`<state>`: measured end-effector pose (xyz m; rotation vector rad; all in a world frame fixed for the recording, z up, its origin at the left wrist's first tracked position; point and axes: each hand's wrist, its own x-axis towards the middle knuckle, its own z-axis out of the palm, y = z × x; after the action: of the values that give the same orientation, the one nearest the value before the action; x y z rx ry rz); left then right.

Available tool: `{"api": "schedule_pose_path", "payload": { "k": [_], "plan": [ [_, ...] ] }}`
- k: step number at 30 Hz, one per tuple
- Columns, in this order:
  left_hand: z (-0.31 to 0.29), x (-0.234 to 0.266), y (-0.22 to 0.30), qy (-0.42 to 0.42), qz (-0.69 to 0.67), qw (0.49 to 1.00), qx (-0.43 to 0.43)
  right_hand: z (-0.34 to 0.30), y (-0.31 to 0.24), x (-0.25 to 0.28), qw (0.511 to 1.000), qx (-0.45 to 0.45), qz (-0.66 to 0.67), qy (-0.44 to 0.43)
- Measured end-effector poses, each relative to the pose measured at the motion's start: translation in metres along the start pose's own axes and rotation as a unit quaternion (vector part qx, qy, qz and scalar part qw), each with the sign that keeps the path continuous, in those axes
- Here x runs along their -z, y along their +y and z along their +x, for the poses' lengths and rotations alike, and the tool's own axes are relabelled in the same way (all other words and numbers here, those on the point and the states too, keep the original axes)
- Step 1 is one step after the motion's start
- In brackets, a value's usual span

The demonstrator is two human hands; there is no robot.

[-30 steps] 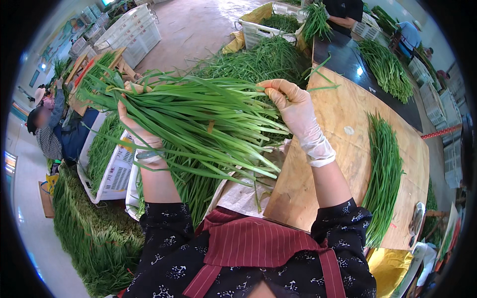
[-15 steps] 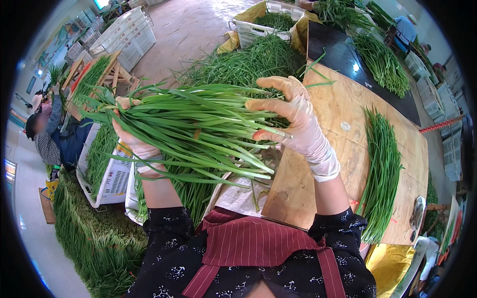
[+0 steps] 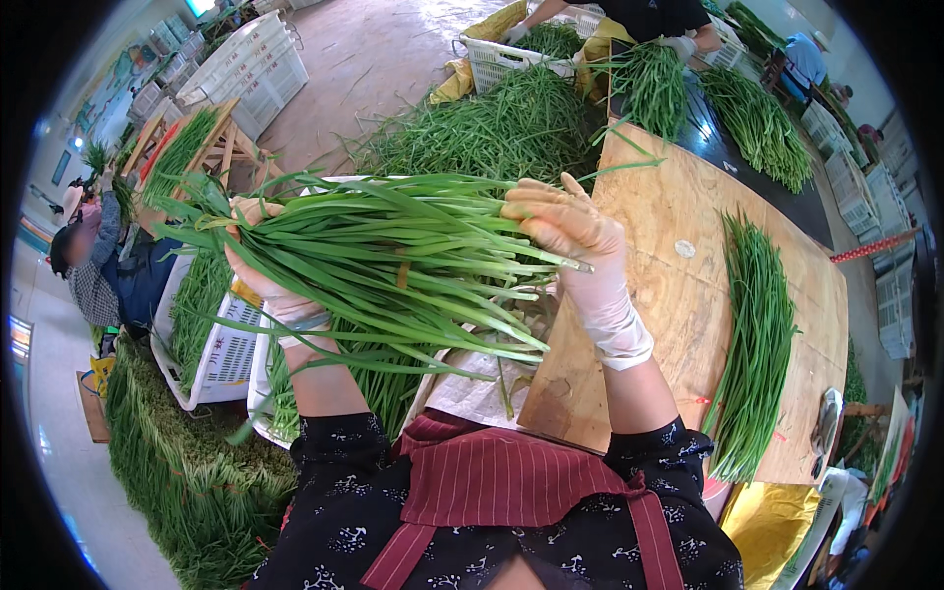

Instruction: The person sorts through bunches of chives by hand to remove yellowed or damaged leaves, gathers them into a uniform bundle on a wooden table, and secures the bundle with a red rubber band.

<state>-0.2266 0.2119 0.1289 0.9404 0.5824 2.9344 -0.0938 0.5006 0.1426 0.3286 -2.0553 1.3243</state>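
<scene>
So my left hand (image 3: 264, 280) is closed round the leafy end of the bunch (image 3: 393, 251), and I've got it up in front of me, off the board (image 3: 649, 285). It lies pretty much crosswise: leaf tips out past my left hand, pale stalk ends pointing right, dipping a bit on that side. My right hand (image 3: 582, 241) is the one nearer those ends, fingers bent against the upper ones, one pale tip crossing in front of the palm. Can't tell if it's actually pinching anything.

Edges: the board's left edge runs just beside the stalk ends, and a good stretch of wood lies between there and the other bunch (image 3: 755, 344), which points away from me. My left is the tighter side, with a crate (image 3: 231, 349) near that forearm. Out past the bunch there's a loose heap (image 3: 482, 128).
</scene>
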Motion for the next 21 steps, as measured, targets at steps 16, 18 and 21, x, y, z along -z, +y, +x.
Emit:
{"api": "schedule_pose_path", "payload": {
  "k": [16,18,21],
  "plan": [
    [0.0,0.011,0.018,-0.017,0.038,0.999,-0.003,0.004,0.061,0.079,0.868,-0.188,-0.446,0.108],
    [0.001,0.005,0.006,0.022,0.041,0.999,0.001,-0.003,0.056,0.078,0.826,-0.153,-0.54,0.053],
    [-0.001,0.013,0.006,0.031,0.001,1.0,0.003,0.002,-0.024,0.051,0.964,-0.097,-0.233,0.078]
  ]
}}
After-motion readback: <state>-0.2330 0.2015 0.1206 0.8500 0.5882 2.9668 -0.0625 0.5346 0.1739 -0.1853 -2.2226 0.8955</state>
